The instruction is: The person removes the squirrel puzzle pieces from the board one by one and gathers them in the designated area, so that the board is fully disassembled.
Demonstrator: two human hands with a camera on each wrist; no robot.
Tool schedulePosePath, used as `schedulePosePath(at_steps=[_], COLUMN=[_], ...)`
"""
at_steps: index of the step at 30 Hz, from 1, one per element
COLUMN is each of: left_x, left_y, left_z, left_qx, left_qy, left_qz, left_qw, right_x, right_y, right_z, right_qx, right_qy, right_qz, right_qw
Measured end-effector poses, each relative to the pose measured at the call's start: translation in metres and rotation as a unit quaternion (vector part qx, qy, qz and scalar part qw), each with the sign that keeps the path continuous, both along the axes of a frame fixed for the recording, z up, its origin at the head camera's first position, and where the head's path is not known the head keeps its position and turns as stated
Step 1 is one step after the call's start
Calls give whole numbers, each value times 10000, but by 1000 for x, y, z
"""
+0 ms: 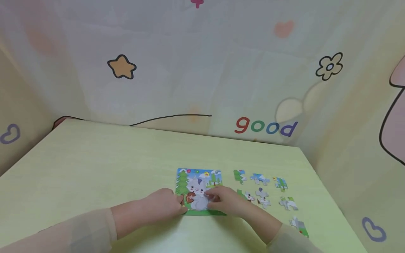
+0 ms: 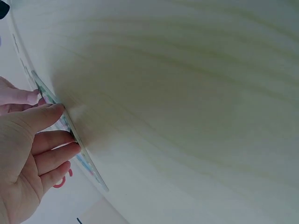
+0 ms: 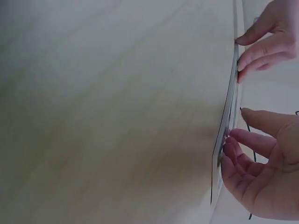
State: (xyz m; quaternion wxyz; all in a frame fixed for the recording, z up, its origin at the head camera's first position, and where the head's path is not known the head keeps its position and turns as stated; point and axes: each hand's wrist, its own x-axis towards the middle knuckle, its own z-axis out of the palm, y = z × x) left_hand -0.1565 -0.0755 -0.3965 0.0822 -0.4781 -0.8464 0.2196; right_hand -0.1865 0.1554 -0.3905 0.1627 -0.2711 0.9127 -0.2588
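A flat jigsaw puzzle board [image 1: 198,209], printed with a grey cartoon animal holding an acorn, lies on the table in front of me. My left hand [image 1: 166,203] rests at its lower left corner. In the left wrist view, the thumb and fingertips of my left hand [image 2: 35,156] touch the board. My right hand [image 1: 226,201] reaches over the board's right part. From the right wrist view, the fingers of my right hand [image 3: 266,163] bend down onto the board, while its thumb stays raised. No loose piece shows between them; the board under these fingers is partly hidden.
Several loose puzzle pieces lie right of the board, among them a tree piece [image 1: 239,176], a sky piece [image 1: 260,179] and a grey-green piece [image 1: 299,226] near my right sleeve. A printed cloth backdrop [image 1: 190,70] rises behind the pale table [image 1: 110,158].
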Motion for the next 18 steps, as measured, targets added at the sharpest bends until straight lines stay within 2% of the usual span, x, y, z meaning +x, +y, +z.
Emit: schedulePosePath(at_steps=[4, 10, 16, 18], left_x=[-1, 1, 4, 5], left_y=[1, 2, 7, 9], left_z=[0, 3, 6, 5], left_qx=[164, 425, 247, 179], left_qy=[-70, -364, -636, -630], left_qz=[31, 204, 476, 523], left_qw=[9998, 9982, 9965, 9965], right_x=[-1, -2, -4, -5], right_y=[-5, -13, -18, -18], right_z=[-2, -4, -6, -6], right_qx=[275, 490, 512, 464], right_qy=[71, 62, 0, -1], right_qz=[-162, -365, -455, -457], right_qw=[9995, 9981, 9976, 9979])
